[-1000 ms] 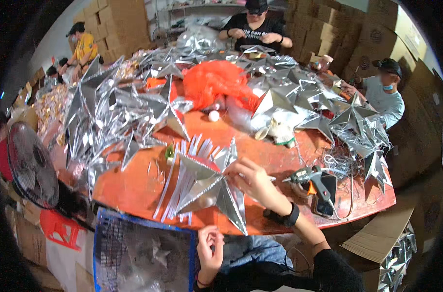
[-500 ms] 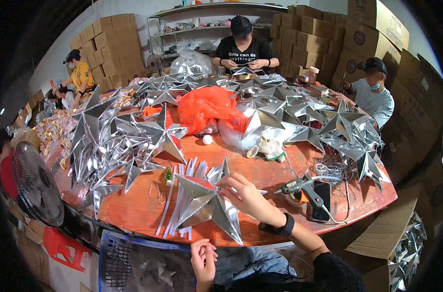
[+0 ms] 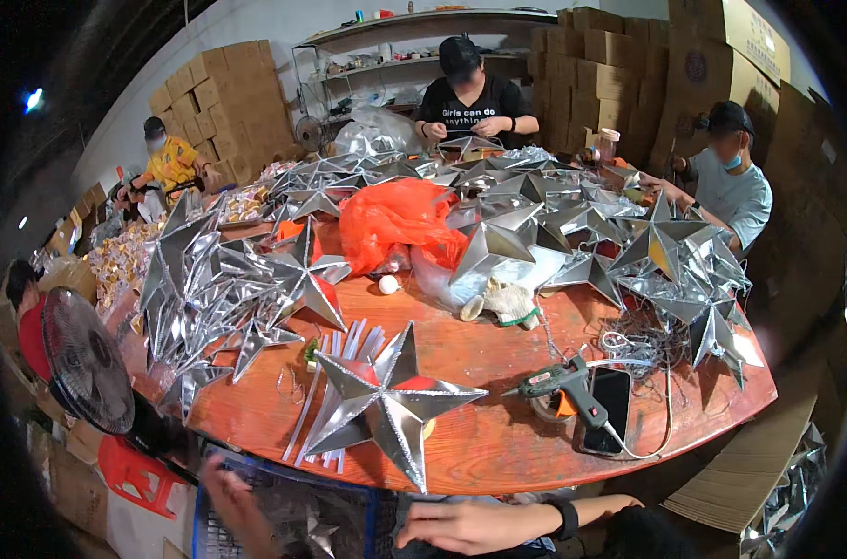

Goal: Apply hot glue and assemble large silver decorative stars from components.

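Note:
A folded silver foil star (image 3: pixel 386 396) lies flat on the round orange table (image 3: pixel 498 447) near its front edge, on top of several silver foil strips (image 3: pixel 323 396). Neither hand touches it. My left hand (image 3: pixel 232 508) is blurred, fingers spread, over a clear plastic bag with a blue edge (image 3: pixel 321 512) that holds foil stars below the table rim. My right hand (image 3: pixel 460 526), with a black band at the wrist, lies flat with fingers stretched out to the left, beside that bag. Nothing shows in either hand.
A glue gun (image 3: pixel 563 387) and a dark phone (image 3: pixel 611 396) lie right of the star. Heaps of silver stars (image 3: pixel 209 279), an orange plastic bag (image 3: pixel 395 219) and a white glove (image 3: pixel 512 303) fill the table. Three other people work at the far side. A fan (image 3: pixel 83 359) stands left.
My right hand has come off the star and dropped back below the table edge. My left hand has shifted left over the bag. The view has tilted upward.

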`<control>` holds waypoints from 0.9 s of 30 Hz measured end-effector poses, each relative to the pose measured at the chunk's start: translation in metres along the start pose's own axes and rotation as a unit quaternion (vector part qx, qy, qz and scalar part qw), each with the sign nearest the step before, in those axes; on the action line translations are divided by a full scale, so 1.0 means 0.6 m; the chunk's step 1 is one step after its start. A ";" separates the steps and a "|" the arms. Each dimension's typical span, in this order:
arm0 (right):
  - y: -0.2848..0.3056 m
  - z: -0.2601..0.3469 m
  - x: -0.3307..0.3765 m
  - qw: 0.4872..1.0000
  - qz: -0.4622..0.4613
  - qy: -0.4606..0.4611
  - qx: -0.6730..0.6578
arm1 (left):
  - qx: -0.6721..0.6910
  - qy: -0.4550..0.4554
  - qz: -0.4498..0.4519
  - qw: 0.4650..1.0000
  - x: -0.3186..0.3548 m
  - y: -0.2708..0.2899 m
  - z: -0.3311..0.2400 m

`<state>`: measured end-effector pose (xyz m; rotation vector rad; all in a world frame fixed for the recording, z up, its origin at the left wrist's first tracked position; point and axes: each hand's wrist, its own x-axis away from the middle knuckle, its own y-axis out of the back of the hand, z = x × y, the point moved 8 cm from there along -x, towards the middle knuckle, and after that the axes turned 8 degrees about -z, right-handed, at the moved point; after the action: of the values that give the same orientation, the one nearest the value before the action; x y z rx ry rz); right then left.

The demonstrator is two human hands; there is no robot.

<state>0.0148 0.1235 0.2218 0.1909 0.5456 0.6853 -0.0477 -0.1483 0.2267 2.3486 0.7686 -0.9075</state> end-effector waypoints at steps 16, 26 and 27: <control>0.066 -0.037 0.093 0.996 -0.070 -0.045 -0.039 | -0.040 -0.046 0.110 0.992 -0.073 -0.129 -0.001; 0.146 0.004 0.118 0.961 -0.172 -0.161 0.148 | -0.068 -0.101 0.306 0.944 -0.034 -0.198 -0.095; 0.148 0.003 0.118 0.954 -0.193 -0.149 0.171 | -0.049 -0.063 0.335 0.939 -0.023 -0.211 -0.095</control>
<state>0.0125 0.2371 0.2246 0.4898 0.3902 0.1689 -0.1146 -0.0270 0.2424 2.1961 -0.0599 -0.6794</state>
